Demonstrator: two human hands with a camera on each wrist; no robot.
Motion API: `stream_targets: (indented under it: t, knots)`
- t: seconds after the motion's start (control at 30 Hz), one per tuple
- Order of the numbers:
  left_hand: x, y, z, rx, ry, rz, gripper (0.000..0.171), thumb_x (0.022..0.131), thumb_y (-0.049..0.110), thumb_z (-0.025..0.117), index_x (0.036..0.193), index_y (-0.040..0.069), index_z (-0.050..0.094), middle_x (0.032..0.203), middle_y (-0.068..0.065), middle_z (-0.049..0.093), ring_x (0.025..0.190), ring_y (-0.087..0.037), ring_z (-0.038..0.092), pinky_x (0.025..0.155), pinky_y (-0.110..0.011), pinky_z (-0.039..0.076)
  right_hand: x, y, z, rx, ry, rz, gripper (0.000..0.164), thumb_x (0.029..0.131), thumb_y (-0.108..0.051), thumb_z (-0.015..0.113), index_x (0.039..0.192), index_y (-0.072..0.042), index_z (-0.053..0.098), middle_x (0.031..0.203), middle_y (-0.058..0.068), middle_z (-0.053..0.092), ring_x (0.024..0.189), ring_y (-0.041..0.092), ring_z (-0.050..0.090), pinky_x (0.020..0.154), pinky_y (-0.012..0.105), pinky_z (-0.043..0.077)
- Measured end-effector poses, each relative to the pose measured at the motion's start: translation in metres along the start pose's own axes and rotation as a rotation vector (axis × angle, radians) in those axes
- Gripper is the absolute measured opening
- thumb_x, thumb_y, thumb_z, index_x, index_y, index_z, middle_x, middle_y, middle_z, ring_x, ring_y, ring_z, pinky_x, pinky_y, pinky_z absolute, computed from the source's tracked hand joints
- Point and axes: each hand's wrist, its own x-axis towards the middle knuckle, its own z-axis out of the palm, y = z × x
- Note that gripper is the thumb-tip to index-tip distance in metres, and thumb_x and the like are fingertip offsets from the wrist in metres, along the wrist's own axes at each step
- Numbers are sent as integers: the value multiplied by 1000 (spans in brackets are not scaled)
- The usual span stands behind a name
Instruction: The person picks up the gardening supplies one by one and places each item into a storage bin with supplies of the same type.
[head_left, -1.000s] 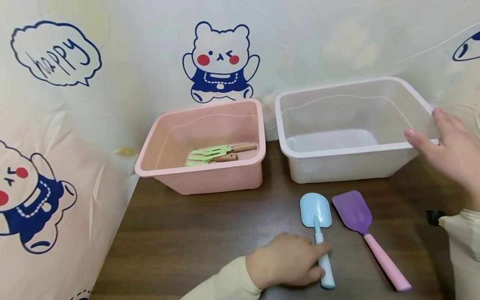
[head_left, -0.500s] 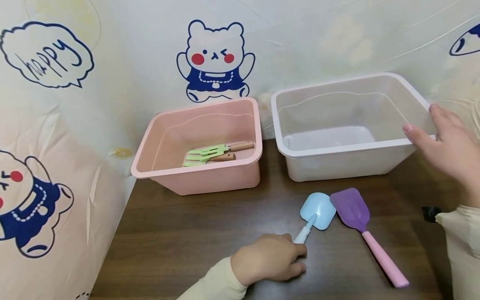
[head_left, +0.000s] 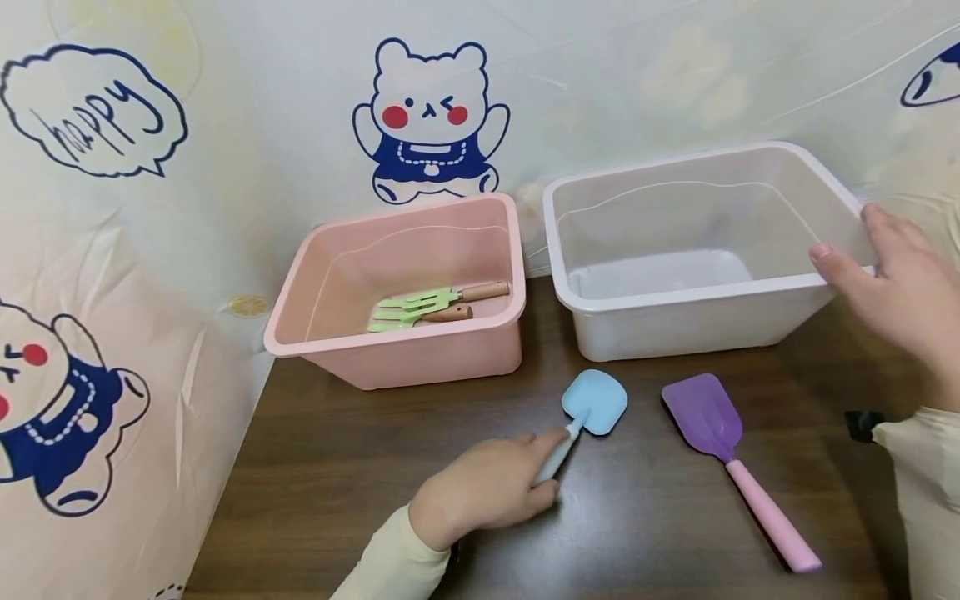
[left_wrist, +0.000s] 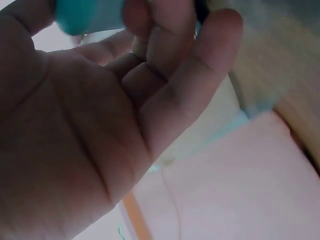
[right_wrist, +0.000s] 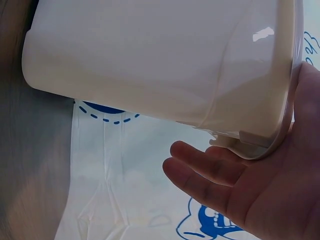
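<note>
My left hand [head_left: 487,487] pinches the handle of a small light-blue shovel [head_left: 596,400], whose blade points away from me just above or on the table; I cannot tell which. In the left wrist view, the blurred end of its handle shows at the fingers [left_wrist: 175,45]. My right hand [head_left: 903,292] grips the rim of the white plastic bin [head_left: 697,329] at its right side, thumb over the edge and fingers outside beneath the rim, as the right wrist view shows. A purple shovel [head_left: 701,412] with a pink handle lies right of the blue one.
A pink bin [head_left: 435,367] stands left of the white one, holding two green slotted tools [head_left: 420,304] with wooden handles. Behind both hangs a patterned cloth [head_left: 637,75]. The brown tabletop [head_left: 322,467] lies in front.
The left hand took hold of the blue shovel, turned its handle leftward and drew it left, away from the purple one. The right hand stays on the white bin's rim.
</note>
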Motion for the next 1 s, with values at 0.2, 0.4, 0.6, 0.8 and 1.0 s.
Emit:
stream_targets:
  t: [0.2, 0.4, 0.6, 0.8, 1.0]
  knots:
    - [-4, -14, -11, -105, 17, -55, 43, 92, 26, 63, 132, 15, 55, 82, 8, 57, 70, -11, 54, 66, -30, 47, 3, 3, -1, 19, -11, -11, 83, 106, -45, 44, 159, -1, -2, 161, 33, 3, 141, 61, 13, 110, 72, 8]
    - [-7, -21, -20, -166, 48, -41, 12, 85, 19, 63, 94, 19, 55, 66, 10, 48, 57, -7, 48, 54, -27, 43, 2, 1, -2, 28, -6, -7, 82, 106, -44, 44, 160, -2, -1, 161, 33, 4, 140, 62, 15, 109, 73, 9]
    - [-8, -26, -25, -172, 96, -20, 10, 84, 15, 61, 87, 20, 53, 61, 12, 44, 52, -4, 45, 50, -26, 41, -1, -1, -4, 44, -2, 3, 80, 106, -42, 43, 159, -1, -1, 159, 37, 6, 136, 65, 18, 109, 73, 10]
    - [-6, -29, -26, -154, 152, -5, 11, 88, 16, 60, 99, 18, 61, 61, 12, 44, 54, -4, 45, 53, -25, 43, -2, -2, -4, 65, 2, 6, 80, 106, -43, 43, 160, -3, 0, 158, 39, 8, 132, 66, 23, 107, 75, 13]
    - [-3, -32, -26, -144, 207, 14, 16, 97, 21, 61, 112, 16, 66, 75, 10, 55, 67, -8, 53, 65, -27, 47, -1, -1, -1, 78, 7, -8, 79, 106, -41, 44, 160, -2, 1, 155, 41, 12, 128, 64, 25, 106, 76, 15]
